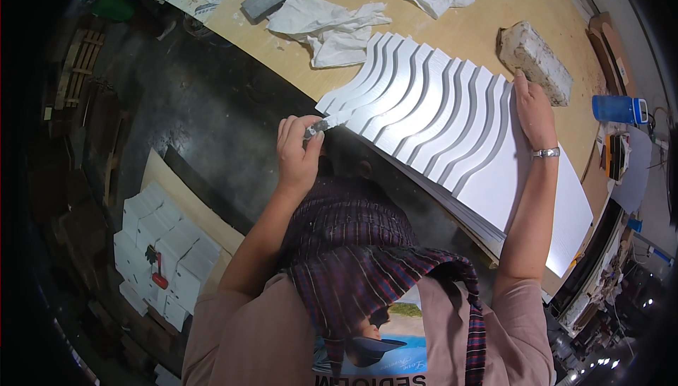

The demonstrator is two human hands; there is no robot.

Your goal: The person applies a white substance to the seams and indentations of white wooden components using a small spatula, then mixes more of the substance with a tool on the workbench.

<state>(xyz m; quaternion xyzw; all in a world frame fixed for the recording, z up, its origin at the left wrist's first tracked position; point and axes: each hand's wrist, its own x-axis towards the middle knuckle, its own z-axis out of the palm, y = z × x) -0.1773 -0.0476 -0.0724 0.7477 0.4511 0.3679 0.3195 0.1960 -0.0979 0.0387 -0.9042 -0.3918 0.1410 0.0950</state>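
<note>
A white panel [406,103] with wavy raised ridges and grooves lies at a slant on the wooden table, its near left edge toward me. My left hand [298,151] is closed on a small dark and white scraper-like tool [318,127], whose pale end meets the panel's left corner. The tool's exact kind is hard to make out. Along the panel's far right edge, my right hand [535,112] grips it, with part of the fingers hidden. Just beyond that hand sits a stained, pale rectangular block [534,57].
Crumpled white cloths [328,26] and a grey block [265,0] lie on the tabletop [466,29]. A blue bottle [616,108] stands at the right. Lower left, a red-handled tool [159,278] rests on stacked white pieces [176,245]. More panels are stacked beneath this one.
</note>
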